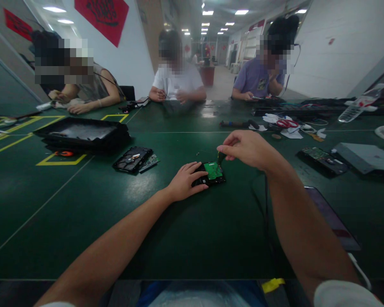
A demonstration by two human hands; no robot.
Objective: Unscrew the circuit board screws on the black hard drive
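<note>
A black hard drive (pixel 218 181) lies on the green table with its green circuit board (pixel 213 169) facing up. My left hand (pixel 186 182) holds its left end, fingers over the top and thumb along the near edge. Pinched in my right hand (pixel 245 149) is a small dark screwdriver (pixel 221 160), upright, its tip at the circuit board. The fingers hide part of its handle. Just beyond the drive lie a few tiny bits, possibly screws (pixel 197 153).
To the left are another opened drive (pixel 132 159), a loose circuit board (pixel 149 162) and stacked black trays (pixel 83 132). On the right lie a drive (pixel 323 161), a grey box (pixel 366 157), a tablet-like device (pixel 331 217) and red-handled scissors (pixel 287 123). Several people sit opposite.
</note>
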